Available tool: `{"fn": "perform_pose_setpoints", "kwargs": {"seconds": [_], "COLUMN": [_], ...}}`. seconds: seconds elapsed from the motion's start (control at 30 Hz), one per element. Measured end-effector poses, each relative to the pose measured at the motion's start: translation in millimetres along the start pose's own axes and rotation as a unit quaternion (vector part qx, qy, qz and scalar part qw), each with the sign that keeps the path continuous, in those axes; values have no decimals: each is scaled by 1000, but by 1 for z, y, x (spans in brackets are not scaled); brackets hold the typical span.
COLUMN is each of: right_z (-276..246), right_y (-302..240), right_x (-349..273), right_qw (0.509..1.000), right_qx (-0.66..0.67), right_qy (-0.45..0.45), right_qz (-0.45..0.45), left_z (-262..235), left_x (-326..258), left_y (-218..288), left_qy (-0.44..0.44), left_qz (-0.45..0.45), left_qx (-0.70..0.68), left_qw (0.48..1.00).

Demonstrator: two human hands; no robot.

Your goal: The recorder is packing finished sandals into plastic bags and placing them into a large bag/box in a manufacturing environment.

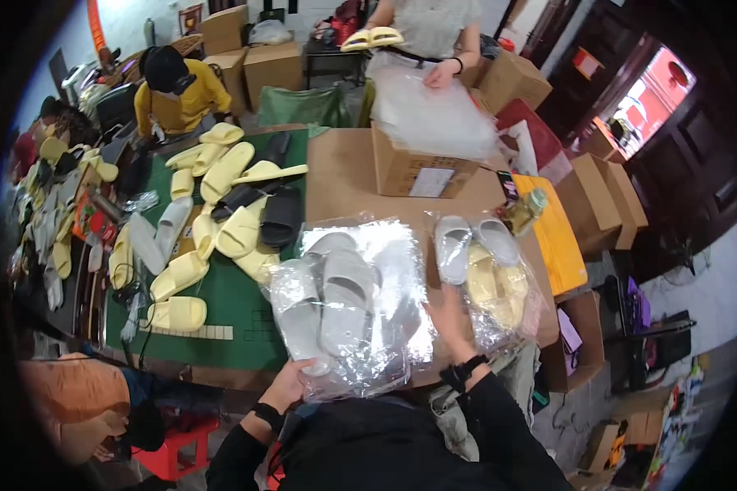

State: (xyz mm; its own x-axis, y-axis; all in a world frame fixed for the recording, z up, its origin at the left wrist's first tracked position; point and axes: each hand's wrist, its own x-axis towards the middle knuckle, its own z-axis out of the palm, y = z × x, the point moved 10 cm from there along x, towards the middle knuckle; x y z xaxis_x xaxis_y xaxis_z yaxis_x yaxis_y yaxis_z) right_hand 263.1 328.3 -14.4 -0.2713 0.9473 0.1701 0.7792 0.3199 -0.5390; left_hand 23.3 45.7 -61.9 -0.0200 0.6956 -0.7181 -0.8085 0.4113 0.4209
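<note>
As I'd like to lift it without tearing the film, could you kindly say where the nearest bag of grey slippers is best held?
I'd come from the near side, gripping the grey slippers through the clear bag by their outer sole edges, left and right. They lie side by side and look stiffer than the wrinkled bag. The left hand is at the near-left corner.
</note>
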Motion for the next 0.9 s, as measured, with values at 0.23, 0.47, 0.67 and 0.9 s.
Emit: {"fn": "perform_pose_setpoints", "kwargs": {"seconds": [0.23, 0.47, 0.67, 0.9], "right_z": [-43, 36, 19, -65], "right_y": [57, 52, 56, -24], "right_x": [50, 5, 55, 116], "right_qw": [954, 903, 935, 985], "right_qx": [-277, -394, -348, 82], "right_qy": [-9, -155, -57, 151], "right_qz": [112, -78, -39, -28], "left_z": [-16, -18, -44, -15], "left_x": [13, -4, 26, 12], "left_y": [-12, -6, -28, -10], "left_qy": [-24, 58, 20, -37], "left_qz": [29, 1, 38, 32], "left_qx": [-90, -13, -92, -69], "left_qw": [995, 998, 995, 996]}}
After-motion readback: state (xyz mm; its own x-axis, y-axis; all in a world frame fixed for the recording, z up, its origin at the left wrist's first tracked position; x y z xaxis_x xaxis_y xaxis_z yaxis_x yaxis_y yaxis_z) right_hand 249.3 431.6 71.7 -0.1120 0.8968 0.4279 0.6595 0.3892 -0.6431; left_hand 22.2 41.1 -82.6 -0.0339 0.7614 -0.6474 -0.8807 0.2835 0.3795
